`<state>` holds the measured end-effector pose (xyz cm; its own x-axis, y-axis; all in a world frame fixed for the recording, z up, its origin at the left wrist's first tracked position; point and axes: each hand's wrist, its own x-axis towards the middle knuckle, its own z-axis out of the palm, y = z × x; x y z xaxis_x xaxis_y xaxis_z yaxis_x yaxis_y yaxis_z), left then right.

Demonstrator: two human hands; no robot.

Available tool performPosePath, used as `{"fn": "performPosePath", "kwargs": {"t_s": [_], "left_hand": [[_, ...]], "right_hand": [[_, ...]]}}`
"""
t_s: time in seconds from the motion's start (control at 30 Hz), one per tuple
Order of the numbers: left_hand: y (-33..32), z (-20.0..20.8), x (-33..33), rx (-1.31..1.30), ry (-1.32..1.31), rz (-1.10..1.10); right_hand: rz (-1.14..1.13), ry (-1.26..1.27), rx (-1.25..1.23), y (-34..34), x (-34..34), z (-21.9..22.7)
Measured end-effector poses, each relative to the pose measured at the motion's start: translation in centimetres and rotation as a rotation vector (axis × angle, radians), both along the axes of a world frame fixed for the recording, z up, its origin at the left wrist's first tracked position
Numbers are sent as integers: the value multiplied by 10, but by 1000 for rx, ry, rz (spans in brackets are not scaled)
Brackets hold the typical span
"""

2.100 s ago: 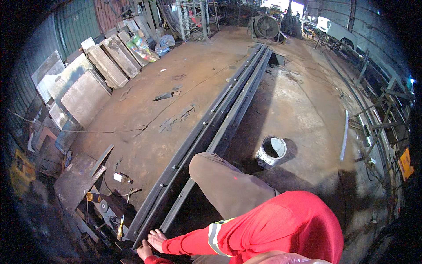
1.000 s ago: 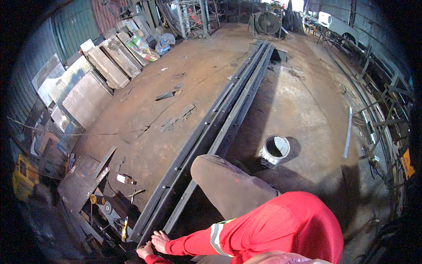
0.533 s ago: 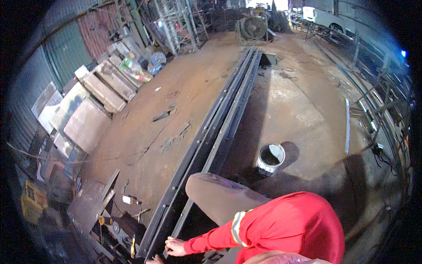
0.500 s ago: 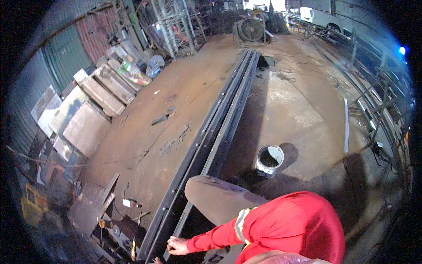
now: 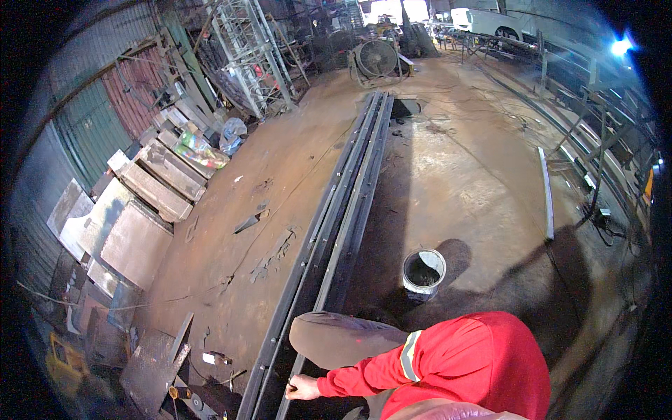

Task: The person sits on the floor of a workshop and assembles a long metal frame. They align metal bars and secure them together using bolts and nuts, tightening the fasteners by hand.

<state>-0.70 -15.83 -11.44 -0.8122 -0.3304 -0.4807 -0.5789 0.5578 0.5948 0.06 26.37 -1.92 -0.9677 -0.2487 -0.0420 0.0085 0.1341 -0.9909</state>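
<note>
Here a person in a red sleeve with a reflective band crouches at the near end of the long steel beams (image 5: 336,231), which run from the near centre away toward the far fan (image 5: 378,57). One hand (image 5: 302,387) shows, curled at the beams' inner edge, seemingly pinching a small dark thing — too small to tell what; which hand it is cannot be told for sure, and the other hand is hidden. Likely risks: fingers sit right by the steel edge, so a slip could pinch or scrape them, and the beams lie close side by side, so a shift could trap the hand. The crouch looks off balance — a knee leans over the beams. The bucket (image 5: 423,274) stands just right of the beams, near the person, easy to kick over. Scrap plates (image 5: 150,360) lie near left, a trip hazard when stepping back.
</note>
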Motion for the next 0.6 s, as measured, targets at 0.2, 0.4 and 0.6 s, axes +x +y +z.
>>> {"fn": "performPosePath", "kwargs": {"t_s": [0.2,0.4,0.6], "left_hand": [[0,1,5,-330,-46,-132],[5,-5,11,-502,187,28],[63,25,21,-936,247,-80]], "right_hand": [[106,72,15,-23,11,-7],[130,93,55,-41,16,0],[107,191,218,-67,16,-11]]}}
